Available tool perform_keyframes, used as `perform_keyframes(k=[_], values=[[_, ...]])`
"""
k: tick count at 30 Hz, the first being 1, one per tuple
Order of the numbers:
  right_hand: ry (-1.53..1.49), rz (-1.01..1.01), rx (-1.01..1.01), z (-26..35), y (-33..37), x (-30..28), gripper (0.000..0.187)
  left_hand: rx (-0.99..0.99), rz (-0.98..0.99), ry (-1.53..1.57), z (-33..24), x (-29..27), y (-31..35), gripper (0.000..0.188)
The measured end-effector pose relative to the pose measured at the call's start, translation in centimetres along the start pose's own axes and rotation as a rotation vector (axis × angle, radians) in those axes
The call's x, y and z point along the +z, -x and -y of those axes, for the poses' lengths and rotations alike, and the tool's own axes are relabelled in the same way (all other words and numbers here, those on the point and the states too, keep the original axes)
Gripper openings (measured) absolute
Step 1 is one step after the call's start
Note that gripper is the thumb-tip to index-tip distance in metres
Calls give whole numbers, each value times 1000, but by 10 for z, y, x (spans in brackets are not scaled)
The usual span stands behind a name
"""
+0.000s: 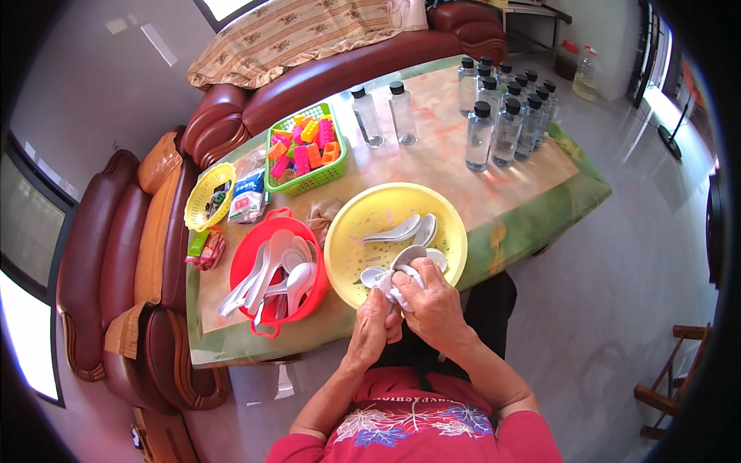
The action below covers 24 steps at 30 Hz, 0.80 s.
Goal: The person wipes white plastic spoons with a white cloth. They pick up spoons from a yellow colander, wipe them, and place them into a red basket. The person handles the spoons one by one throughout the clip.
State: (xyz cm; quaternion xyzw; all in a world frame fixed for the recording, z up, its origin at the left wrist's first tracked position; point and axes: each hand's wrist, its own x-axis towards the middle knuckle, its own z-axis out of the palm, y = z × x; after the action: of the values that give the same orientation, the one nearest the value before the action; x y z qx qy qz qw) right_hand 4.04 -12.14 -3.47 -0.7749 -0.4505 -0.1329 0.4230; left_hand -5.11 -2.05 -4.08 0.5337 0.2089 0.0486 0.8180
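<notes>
Over the near edge of a yellow basin (340, 224), both my hands are closed around a pale soup spoon (410, 254) and a white cloth (403, 291). My left hand (370, 330) grips the handle end, mostly hidden by fingers and cloth. Fingers of my right hand (436, 299) press the cloth round the spoon just below its bowl. Inside the basin lie several other white spoons (424, 230), some near the middle and some by my hands. Left of it, a red colander (310, 307) with handles holds several white spoons and ladles (268, 266), handles leaning over its rim.
A green basket (309, 182) of colourful toy bricks stands beyond the colander, near a yellow basket (202, 189) of small dark items and plastic packets (247, 198). Clear bottles with black caps (505, 135) cluster at the far right. Brown sofas (340, 73) border the table (509, 231).
</notes>
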Motion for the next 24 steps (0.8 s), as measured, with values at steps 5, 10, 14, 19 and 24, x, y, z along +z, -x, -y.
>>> perform_keyframes(k=[5,10,14,19,24], values=[[-276,150,8,6,6,-8,23,305,6,-429,7,-8,-2,68],[-583,322,5,5,7,-11,19,372,4,-391,22,-17,-8,72],[-847,396,101,5,4,-15,20,412,-164,-345,7,-29,-9,49],[-1228,311,581,-7,24,-22,18,435,-483,-546,-43,-49,1,28],[-1319,270,687,-8,32,-20,15,771,-769,-825,-49,-101,-7,26]])
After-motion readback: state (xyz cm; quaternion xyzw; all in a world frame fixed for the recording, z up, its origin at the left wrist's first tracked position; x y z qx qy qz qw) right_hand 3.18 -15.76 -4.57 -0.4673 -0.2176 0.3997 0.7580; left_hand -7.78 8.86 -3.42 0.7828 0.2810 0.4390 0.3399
